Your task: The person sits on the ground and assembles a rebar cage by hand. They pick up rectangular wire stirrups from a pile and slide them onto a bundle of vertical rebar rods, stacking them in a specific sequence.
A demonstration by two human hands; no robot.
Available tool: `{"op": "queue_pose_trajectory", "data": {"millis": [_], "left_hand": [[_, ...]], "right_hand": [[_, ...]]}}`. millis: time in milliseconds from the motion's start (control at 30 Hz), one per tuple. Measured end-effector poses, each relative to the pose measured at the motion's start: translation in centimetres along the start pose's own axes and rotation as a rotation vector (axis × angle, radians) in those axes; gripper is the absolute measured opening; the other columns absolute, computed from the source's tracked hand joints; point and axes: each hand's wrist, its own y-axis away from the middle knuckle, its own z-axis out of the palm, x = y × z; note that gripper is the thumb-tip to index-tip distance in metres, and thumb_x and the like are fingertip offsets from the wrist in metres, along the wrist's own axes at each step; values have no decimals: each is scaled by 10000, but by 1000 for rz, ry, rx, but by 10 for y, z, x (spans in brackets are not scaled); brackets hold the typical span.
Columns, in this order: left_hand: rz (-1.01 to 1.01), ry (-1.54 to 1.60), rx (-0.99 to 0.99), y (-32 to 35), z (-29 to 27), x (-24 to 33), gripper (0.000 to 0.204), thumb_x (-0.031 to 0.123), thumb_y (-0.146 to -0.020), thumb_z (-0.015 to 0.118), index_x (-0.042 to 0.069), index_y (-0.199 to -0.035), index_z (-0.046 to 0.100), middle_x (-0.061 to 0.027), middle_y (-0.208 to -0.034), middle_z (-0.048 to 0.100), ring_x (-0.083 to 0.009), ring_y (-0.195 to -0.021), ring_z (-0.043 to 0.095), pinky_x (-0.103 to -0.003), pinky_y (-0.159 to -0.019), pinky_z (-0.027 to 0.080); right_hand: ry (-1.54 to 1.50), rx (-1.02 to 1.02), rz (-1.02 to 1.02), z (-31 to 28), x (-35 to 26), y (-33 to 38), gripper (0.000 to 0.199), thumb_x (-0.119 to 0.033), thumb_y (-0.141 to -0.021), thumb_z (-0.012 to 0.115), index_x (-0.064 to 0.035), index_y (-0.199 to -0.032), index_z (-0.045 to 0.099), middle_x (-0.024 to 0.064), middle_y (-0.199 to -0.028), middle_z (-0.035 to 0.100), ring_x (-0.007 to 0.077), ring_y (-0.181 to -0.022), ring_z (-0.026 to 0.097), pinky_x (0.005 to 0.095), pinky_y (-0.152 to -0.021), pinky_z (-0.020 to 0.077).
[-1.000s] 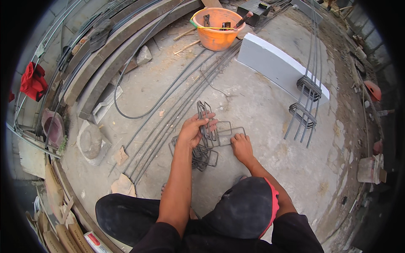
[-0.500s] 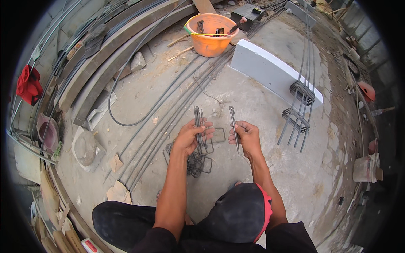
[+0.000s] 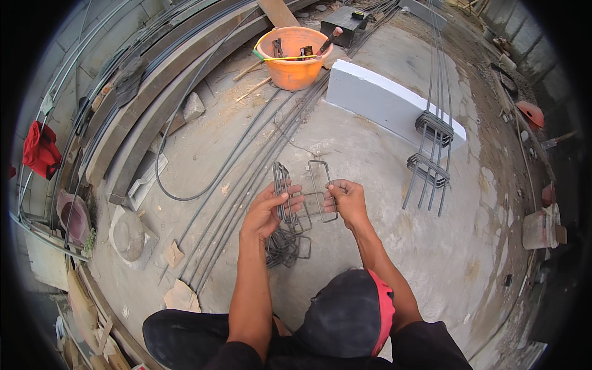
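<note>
My left hand (image 3: 264, 213) is closed round several rectangular rebar stirrups (image 3: 280, 176), bundled upright with the thumb across them. In my right hand (image 3: 348, 200) is a single rebar stirrup (image 3: 319, 162), pinched at its right side and turned so its rectangular outline shows. A small space separates this stirrup from the left-hand bundle. Below both hands, a tangled pile of stirrups (image 3: 285, 250) lies on the concrete floor, partly covered by the left wrist.
Long steel bars (image 3: 246, 179) run diagonally over the floor at left. An orange bucket (image 3: 295, 75) of tools stands ahead, beside a white-topped grey block (image 3: 382, 102). Bars threaded with stirrups (image 3: 433, 129) rest across that block. Curved-looking beams (image 3: 166, 80) lie at far left.
The stirrup in my right hand has turned from edge-on to nearly face-on and come left, closer to the bundle. My left hand keeps its bundle, which has tilted slightly. The whole view has shifted a little.
</note>
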Motion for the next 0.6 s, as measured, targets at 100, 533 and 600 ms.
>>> {"op": "queue_pose_trajectory", "data": {"millis": [100, 533, 600], "left_hand": [[-40, 0, -44, -4, 14, -1, 423, 26, -1017, 667, -52, -1407, 523, -265, -1323, 688, -347, -1147, 746, -442, -942, 655], [-91, -84, 171, -16, -8, -29, 376, 30, -1000, 696, -47, -1345, 568, -238, -1252, 711, -309, -1106, 750, -440, -895, 675], [-71, 7, 189, -15, -12, -19, 441, -35, -1008, 625, -64, -1425, 484, -280, -1313, 676, -370, -1136, 740, -468, -926, 679]], "right_hand": [[371, 32, -145, 20, 12, -8, 214, -133, -989, 688, 45, -1082, 763, 215, -853, 765, 352, -754, 773, 444, -664, 619], [884, 49, -295, 5, 91, -27, 216, -200, -955, 716, -35, -1089, 756, 215, -989, 768, 436, -914, 749, 541, -820, 582], [1104, -35, -369, -10, 98, -25, 211, -157, -955, 698, -71, -1144, 732, 195, -1079, 703, 412, -1005, 714, 535, -857, 577]]}}
